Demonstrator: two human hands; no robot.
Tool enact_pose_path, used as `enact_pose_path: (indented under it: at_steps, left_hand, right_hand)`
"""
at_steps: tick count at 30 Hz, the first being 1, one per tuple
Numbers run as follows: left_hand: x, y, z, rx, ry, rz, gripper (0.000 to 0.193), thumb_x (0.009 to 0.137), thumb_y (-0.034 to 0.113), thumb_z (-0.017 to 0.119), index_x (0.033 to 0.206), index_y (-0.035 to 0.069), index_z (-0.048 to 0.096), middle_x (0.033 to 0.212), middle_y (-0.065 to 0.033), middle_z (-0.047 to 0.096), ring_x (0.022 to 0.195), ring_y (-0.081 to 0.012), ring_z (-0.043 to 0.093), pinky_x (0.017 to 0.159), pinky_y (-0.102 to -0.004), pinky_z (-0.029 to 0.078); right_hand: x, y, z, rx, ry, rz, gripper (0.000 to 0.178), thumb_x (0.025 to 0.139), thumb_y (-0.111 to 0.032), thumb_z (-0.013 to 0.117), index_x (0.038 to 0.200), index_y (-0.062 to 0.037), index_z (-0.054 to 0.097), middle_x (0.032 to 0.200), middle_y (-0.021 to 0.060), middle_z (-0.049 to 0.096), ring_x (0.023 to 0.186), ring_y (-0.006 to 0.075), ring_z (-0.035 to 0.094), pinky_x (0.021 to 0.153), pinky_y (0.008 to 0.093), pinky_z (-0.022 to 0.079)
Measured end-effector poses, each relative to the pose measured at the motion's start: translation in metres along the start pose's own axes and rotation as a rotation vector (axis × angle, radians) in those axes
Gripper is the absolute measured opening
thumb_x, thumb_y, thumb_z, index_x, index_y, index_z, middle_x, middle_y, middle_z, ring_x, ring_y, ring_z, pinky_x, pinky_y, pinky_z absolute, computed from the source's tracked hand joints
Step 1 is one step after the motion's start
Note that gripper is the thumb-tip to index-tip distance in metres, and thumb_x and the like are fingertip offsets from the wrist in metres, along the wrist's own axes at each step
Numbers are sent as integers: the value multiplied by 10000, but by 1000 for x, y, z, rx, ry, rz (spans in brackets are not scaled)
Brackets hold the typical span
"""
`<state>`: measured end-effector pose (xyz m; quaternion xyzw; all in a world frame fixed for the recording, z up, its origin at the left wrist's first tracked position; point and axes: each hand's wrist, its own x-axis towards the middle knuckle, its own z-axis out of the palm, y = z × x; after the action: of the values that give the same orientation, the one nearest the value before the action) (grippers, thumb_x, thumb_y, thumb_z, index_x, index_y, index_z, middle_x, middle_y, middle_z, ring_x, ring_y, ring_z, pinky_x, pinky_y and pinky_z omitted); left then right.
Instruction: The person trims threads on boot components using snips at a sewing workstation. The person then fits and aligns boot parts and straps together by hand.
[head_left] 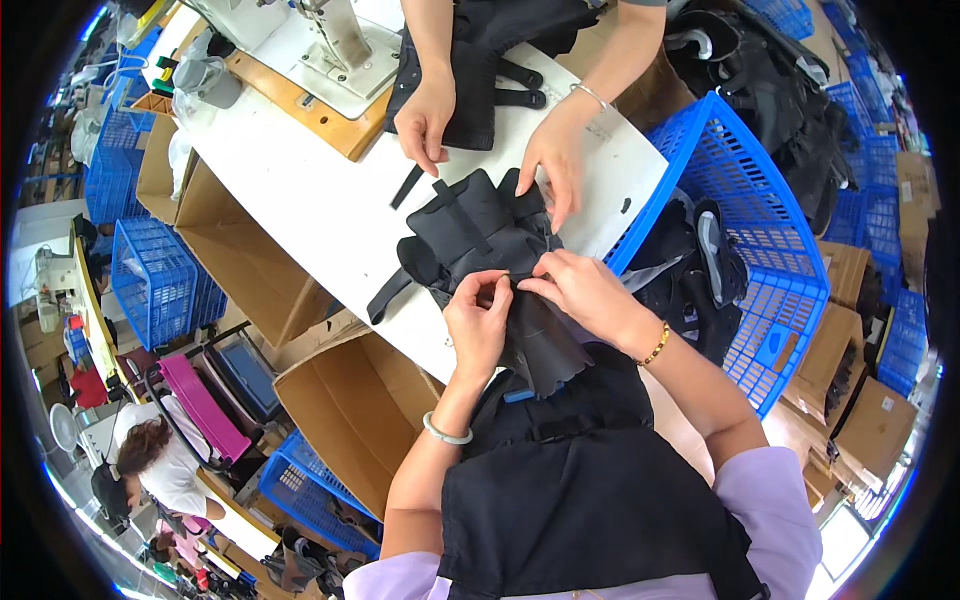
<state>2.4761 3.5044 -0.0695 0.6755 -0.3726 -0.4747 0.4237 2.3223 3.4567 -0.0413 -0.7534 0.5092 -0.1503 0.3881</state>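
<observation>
A black padded fabric piece (468, 228) with several rounded lobes and a strap lies over the near edge of the white table. Its lower flap (540, 345) hangs toward my lap. My left hand (478, 322) pinches it at the middle seam, thumb against fingertips. Close beside, my right hand (585, 295) is also closed in a pinch on the same seam. What lies between the fingertips is too small to make out. Across the table a co-worker's hand (555, 165) rests by the piece's upper right part, and their other hand (425, 115) hovers above it.
A white sewing machine (345, 60) stands at the far left of the table. More black fabric (465, 105) lies by the co-worker. To my right is a blue plastic crate (755, 200) holding black pieces. Open cardboard boxes (355, 405) stand along the left side.
</observation>
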Motion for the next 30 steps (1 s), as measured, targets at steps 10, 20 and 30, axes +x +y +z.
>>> enact_pose_path:
  at_steps: [10,20,30]
  left_hand:
    - [-2,4,6,65,41,118,98,821,69,657,876,-10,648,740,-17,633,621,-39,514,545,-187,414]
    - [-5,-14,8,136,194,467,91,770,2,675,843,11,622,793,-57,607,623,-107,544,512,-207,427]
    - [-19,-17,-3,206,239,655,158,715,-46,683,848,12,620,785,-78,603,618,-155,556,491,-225,439]
  right_hand:
    - [26,-20,-10,-382,-265,-97,171,775,-157,603,759,11,631,714,197,611,691,331,633,609,398,514]
    - [6,-22,6,-274,-28,-33,222,795,-184,633,904,-13,543,917,134,491,765,316,591,620,402,500]
    - [-16,-35,-1,-233,-8,1,302,811,-268,649,921,-5,552,913,136,528,755,314,604,638,390,504]
